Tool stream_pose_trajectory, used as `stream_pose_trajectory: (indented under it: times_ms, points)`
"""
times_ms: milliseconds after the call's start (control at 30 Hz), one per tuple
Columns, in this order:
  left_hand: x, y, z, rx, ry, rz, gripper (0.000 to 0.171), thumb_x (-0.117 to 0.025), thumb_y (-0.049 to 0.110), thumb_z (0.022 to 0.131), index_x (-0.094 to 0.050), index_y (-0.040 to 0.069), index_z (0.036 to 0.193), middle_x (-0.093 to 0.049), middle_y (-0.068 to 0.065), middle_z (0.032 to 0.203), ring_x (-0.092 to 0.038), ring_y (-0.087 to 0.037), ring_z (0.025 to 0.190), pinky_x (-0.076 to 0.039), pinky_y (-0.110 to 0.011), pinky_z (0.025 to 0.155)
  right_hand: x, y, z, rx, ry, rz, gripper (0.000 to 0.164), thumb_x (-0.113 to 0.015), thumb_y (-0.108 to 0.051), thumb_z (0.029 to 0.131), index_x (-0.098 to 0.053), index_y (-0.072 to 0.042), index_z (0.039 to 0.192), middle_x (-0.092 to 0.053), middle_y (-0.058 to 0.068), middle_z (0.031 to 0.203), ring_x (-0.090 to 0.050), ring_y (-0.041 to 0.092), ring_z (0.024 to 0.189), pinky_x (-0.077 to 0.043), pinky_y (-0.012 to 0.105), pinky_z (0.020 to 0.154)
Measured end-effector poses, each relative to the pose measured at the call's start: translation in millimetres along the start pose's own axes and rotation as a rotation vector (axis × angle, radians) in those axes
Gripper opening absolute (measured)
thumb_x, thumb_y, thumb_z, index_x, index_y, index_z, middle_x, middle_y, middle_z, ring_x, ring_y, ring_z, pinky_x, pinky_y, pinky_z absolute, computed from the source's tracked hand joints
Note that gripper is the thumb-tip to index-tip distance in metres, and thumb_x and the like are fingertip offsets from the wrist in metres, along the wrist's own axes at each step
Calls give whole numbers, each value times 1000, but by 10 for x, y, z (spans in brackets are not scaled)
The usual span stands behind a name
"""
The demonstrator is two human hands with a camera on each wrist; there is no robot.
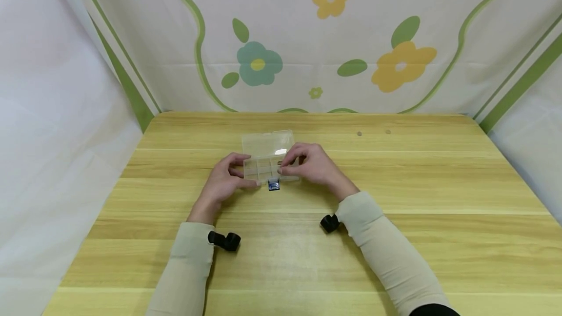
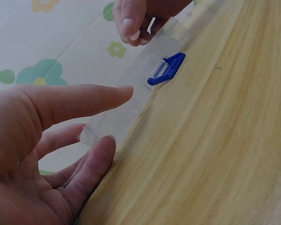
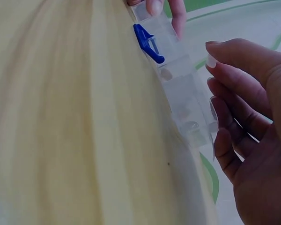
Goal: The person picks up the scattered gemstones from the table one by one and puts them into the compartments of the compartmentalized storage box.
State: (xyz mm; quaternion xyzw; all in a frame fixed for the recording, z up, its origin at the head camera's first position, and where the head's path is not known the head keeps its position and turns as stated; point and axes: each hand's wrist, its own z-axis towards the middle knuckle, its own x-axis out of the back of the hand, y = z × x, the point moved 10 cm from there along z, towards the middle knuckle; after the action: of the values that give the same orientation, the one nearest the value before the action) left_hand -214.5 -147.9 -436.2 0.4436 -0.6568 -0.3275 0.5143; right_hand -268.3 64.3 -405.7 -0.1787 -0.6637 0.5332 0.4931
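Note:
A clear plastic compartment box (image 1: 265,166) stands on the table with its lid (image 1: 263,145) raised at the back. A blue latch (image 3: 147,44) hangs from its front edge. My left hand (image 1: 221,179) holds the box's left end, thumb at the front and fingers at the back. Over the right-hand compartments, my right hand (image 1: 315,164) pinches a small whitish piece (image 3: 211,61) between thumb and index finger. Its exact kind is too small to tell. A small round piece (image 3: 166,73) shows inside one compartment of the box in the right wrist view.
Two small round pieces lie near the table's back edge, a left one (image 1: 359,133) and a right one (image 1: 388,131). A white cloth with printed flowers (image 1: 298,38) hangs behind the wooden table (image 1: 281,257). Black wrist cameras sit at both cuffs.

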Motion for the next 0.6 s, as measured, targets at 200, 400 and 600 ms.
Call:
stream_pose_trajectory:
  times_ms: [200, 400, 600]
  points:
    - [5, 3, -4, -7, -1, -2, 77, -95, 10, 79, -62, 16, 148, -61, -14, 144, -64, -32, 119, -47, -34, 93, -65, -43, 26, 13, -8, -35, 6, -90, -22, 89, -85, -22, 92, -74, -3, 101, -60, 21, 88, -47, 30, 75]
    - [6, 4, -8, -6, -3, -3, 77, -95, 10, 79, -62, 16, 148, -61, -14, 144, -64, -33, 119, -47, -35, 93, -152, -105, 47, 33, -16, -75, 5, -90, -21, 89, -86, -23, 92, -74, -3, 101, -63, 19, 96, -50, 35, 84]
    - [2, 0, -2, -2, -8, 2, 77, -95, 11, 80, -61, 16, 149, -60, -14, 146, -64, -34, 120, -49, -41, 98, -223, -143, 61, 66, -5, -127, 5, -90, -24, 89, -87, -25, 92, -74, -6, 98, -62, 18, 98, -50, 37, 88]
